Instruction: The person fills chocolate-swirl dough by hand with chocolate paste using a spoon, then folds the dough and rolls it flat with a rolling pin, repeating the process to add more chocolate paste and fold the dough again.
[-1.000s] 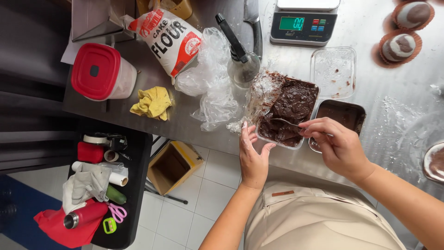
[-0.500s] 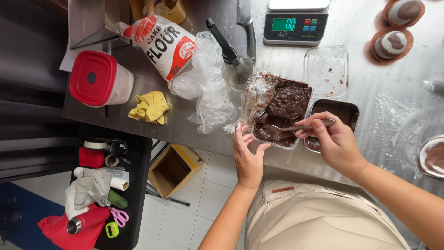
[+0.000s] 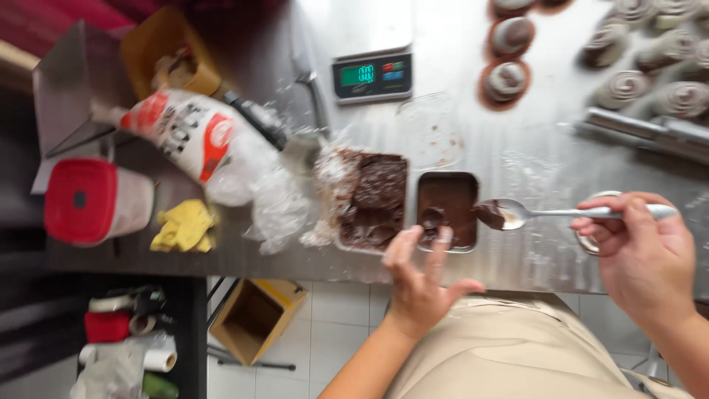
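Steel counter [image 3: 532,251]: two chocolate trays [image 3: 447,207], one spoon [image 3: 532,213]

Motion blur smears the white flour bag with red markings [image 3: 193,137]; the grey swirled pastries [image 3: 650,70] run off the top-right edge.

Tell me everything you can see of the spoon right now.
The spoon looks like shiny metal, long-handled, lying roughly level above the steel table. The right hand holds the far end of its handle. Its bowl carries a dark brown lump and sits at the right edge of the small dark tray, whether touching it is unclear. The left hand is beside it, fingertips over that tray, not touching the spoon. The picture is blurred.
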